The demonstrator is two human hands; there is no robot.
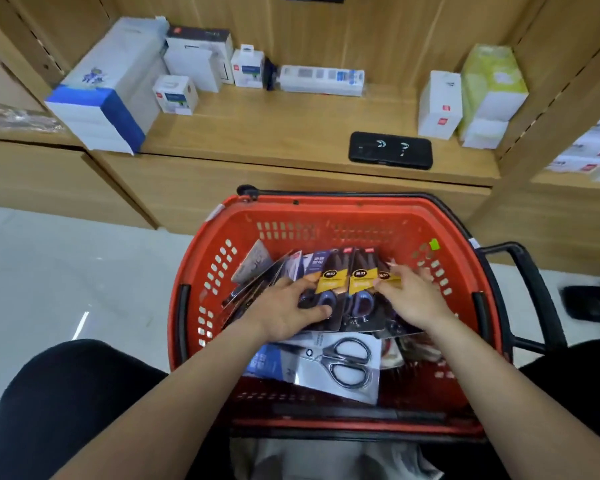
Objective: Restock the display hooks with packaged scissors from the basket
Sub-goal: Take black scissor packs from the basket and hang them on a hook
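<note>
Left hand (286, 311) and right hand (414, 299) curl round fanned scissor packs (335, 284) inside a red basket (194, 258) before a wooden shelf (274, 129) holding boxes (201, 64) and a phone (390, 150); floor (49, 265) pale, glossy.

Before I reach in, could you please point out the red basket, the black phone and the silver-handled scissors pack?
red basket (361, 214): head view, bare far wall.
black phone (390, 150): head view, middle of its top face.
silver-handled scissors pack (340, 362): head view, where the handle loops meet.
</note>
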